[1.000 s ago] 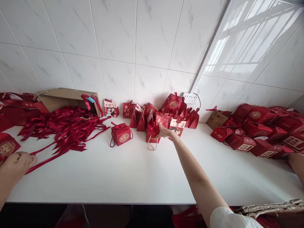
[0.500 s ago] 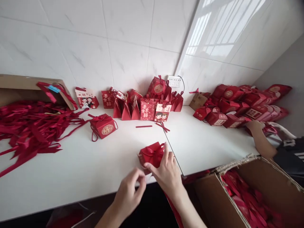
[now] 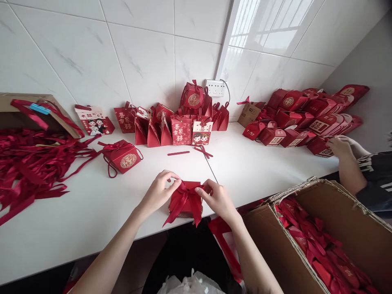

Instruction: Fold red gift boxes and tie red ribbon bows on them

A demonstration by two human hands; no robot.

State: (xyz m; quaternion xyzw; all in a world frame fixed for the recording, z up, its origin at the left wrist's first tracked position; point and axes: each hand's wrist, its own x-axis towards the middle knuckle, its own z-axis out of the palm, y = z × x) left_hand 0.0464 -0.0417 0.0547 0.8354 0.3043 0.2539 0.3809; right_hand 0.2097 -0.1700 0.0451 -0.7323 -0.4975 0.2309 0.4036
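Observation:
A small red gift box (image 3: 196,210) stands at the table's front edge, right before me. A red ribbon bow (image 3: 183,198) sits on its top, with two tails hanging down the near side. My left hand (image 3: 161,188) pinches the bow's left loop between thumb and fingertips. On the other side, my right hand (image 3: 216,198) grips the right loop, thumb in front and fingers behind it. Both hands are closed on the ribbon. Parts of the box's sides are hidden behind the bow.
Another bowed gift box (image 3: 122,157) stands left, near a heap of red ribbons (image 3: 39,167). Red bags (image 3: 182,132) line the wall. A pile of boxes (image 3: 294,118) fills the back right, where a co-worker's hands (image 3: 341,148) work. An open carton (image 3: 260,228) stands front right.
My left hand has risen from below the box to the bow's left loop. My right hand has closed on the right loop. The bow's tails now face me. The view has shifted.

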